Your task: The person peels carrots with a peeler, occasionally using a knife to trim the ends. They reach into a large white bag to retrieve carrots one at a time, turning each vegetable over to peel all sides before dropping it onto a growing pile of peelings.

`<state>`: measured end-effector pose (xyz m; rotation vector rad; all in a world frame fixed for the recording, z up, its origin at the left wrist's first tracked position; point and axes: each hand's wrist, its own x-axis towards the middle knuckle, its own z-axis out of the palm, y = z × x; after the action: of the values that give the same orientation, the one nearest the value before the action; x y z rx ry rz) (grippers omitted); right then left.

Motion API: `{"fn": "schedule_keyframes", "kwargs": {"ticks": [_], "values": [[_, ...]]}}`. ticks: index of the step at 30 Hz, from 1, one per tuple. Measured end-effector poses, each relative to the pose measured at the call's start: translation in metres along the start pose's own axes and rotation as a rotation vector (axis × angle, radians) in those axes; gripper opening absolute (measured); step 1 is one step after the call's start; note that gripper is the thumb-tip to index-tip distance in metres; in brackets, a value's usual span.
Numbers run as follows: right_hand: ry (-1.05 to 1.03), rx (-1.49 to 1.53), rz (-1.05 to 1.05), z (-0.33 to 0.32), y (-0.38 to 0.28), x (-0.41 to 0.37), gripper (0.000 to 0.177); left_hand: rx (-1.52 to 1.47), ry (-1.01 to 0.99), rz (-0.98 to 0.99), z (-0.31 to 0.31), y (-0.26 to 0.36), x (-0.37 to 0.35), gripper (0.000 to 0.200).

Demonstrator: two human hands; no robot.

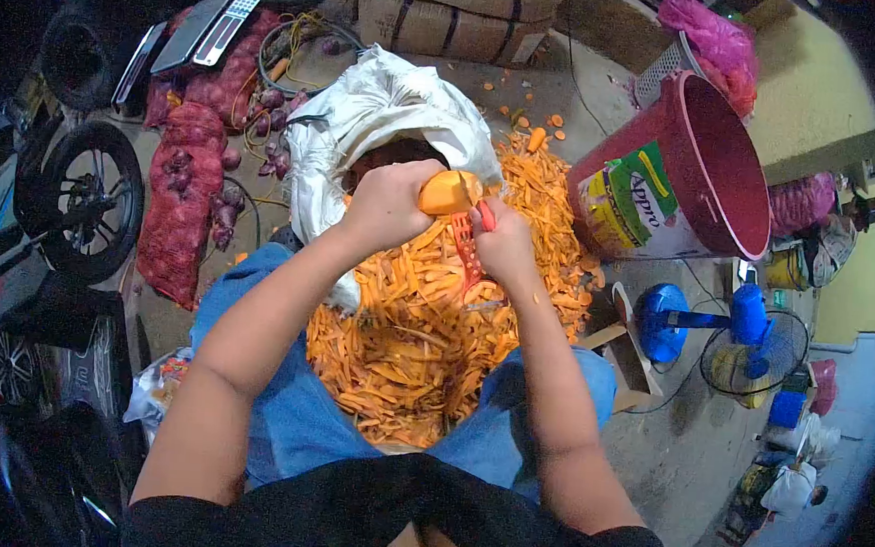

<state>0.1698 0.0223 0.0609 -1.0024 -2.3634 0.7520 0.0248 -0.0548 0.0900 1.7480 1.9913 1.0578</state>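
My left hand (392, 206) is closed around a thick, peeled orange carrot (446, 193), held over the pile between my knees. Closed on a red peeler (465, 243), my right hand (505, 244) keeps the tool against the carrot's right end. The peeler's red body has a row of pale holes and hangs down beside my fingers. Beneath both hands lies a large heap of orange carrot peels (382, 365). A white woven sack (398, 96) gapes open just beyond my left hand; its inside is dark and mostly hidden.
A big maroon bucket (604, 168) tilts at the right of the heap. Red mesh bags of onions (176, 207) lie to the left, near a black wheel (92, 187) and a scale (194, 33). At the right stands a blue fan (750, 318). Cardboard bales (453, 24) sit behind.
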Motion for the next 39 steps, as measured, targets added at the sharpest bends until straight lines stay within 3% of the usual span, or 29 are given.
{"fn": "schedule_keyframes", "kwargs": {"ticks": [3,6,11,13,15,17,18,19,21,25,27,29,31,32,33,35,39], "values": [[-0.058,0.067,0.133,0.004,0.010,0.003,0.013,0.016,0.043,0.010,0.000,0.002,-0.001,0.020],[-0.246,0.042,0.557,0.008,0.046,0.008,0.020,0.029,0.133,0.359,-0.007,0.018,-0.005,0.024],[-0.177,0.233,0.580,0.033,0.097,0.007,0.026,0.031,0.056,0.232,-0.002,0.008,-0.008,0.028],[-0.048,0.557,0.619,0.003,0.057,0.012,0.025,0.093,-0.090,0.091,-0.007,0.009,-0.002,0.026],[-0.007,0.411,0.633,-0.001,0.064,0.015,0.022,0.081,-0.115,0.085,-0.001,0.000,-0.005,0.027],[0.085,0.670,0.410,-0.013,0.046,0.017,0.023,0.225,-0.245,0.097,0.005,-0.007,-0.008,0.022],[-0.017,0.884,0.491,-0.016,0.041,0.017,0.022,0.228,-0.243,0.096,0.006,-0.007,-0.009,0.022],[-0.019,0.885,0.488,-0.020,0.031,0.016,0.022,0.291,-0.321,0.057,0.007,-0.007,-0.009,0.026],[-0.465,1.120,0.406,-0.026,0.013,0.010,0.018,0.352,-0.404,0.021,0.011,-0.007,-0.009,0.030],[-0.561,1.176,0.496,-0.015,0.011,-0.001,0.014,0.372,-0.387,0.077,0.021,-0.006,-0.011,0.033],[-0.648,1.203,0.661,-0.021,0.007,0.001,0.010,0.370,-0.398,0.080,0.024,-0.006,-0.010,0.035],[-0.591,1.223,0.597,-0.017,0.019,0.004,0.010,0.319,-0.452,0.021,0.027,-0.009,-0.009,0.035],[-0.343,1.138,0.650,-0.027,0.021,0.006,0.010,0.350,-0.509,-0.087,0.031,-0.017,-0.008,0.035],[-0.403,0.897,0.569,-0.025,0.040,0.009,0.014,0.380,-0.565,-0.198,0.033,-0.021,-0.009,0.036],[-0.403,0.897,0.568,-0.031,0.043,0.012,0.014,0.380,-0.564,-0.198,0.034,-0.027,-0.009,0.036],[-0.520,-0.042,0.340,-0.039,0.045,0.016,0.019,0.423,-0.636,-0.237,0.035,-0.037,-0.012,0.035],[-0.373,-0.204,0.231,-0.046,0.047,0.008,0.021,0.430,-0.635,-0.202,0.031,-0.036,-0.013,0.035]]}}
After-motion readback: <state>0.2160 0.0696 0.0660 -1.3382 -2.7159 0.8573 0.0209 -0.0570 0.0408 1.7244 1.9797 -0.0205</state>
